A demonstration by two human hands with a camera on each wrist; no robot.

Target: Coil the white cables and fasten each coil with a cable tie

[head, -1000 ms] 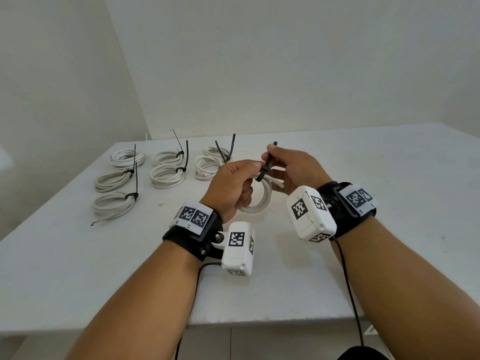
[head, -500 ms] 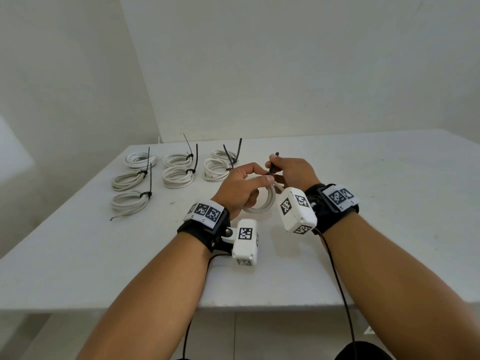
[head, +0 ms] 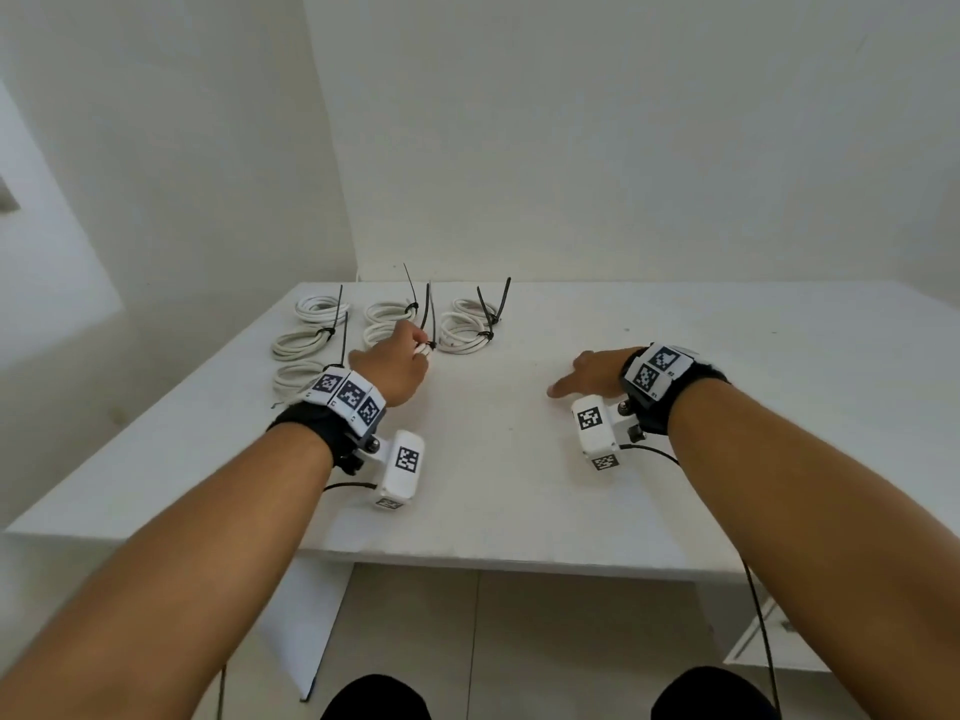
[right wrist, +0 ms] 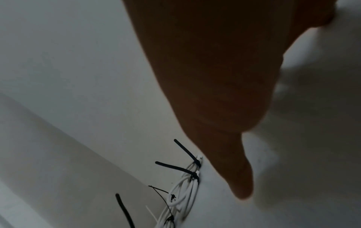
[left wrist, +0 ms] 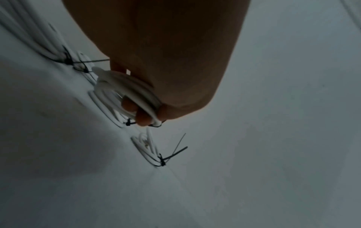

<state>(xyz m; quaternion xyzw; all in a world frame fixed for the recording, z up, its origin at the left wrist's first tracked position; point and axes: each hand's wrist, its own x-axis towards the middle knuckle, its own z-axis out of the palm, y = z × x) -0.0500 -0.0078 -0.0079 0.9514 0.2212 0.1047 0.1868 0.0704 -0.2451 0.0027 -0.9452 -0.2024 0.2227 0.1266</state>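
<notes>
Right hand (head: 597, 374) rests with fingers loose on the white table (head: 519, 485), holding nothing | left hand (head: 397, 363) grips a tied white cable coil (left wrist: 126, 92) beside the finished coils (head: 467, 330) at the far-left corner.

walls: plain white, meeting in a corner (head: 348, 200) behind the table
table: white top (head: 727, 407), set into that corner
floor: pale tiles (head: 519, 641)
light: soft, even; bright patch (head: 41, 283) on left wall
</notes>
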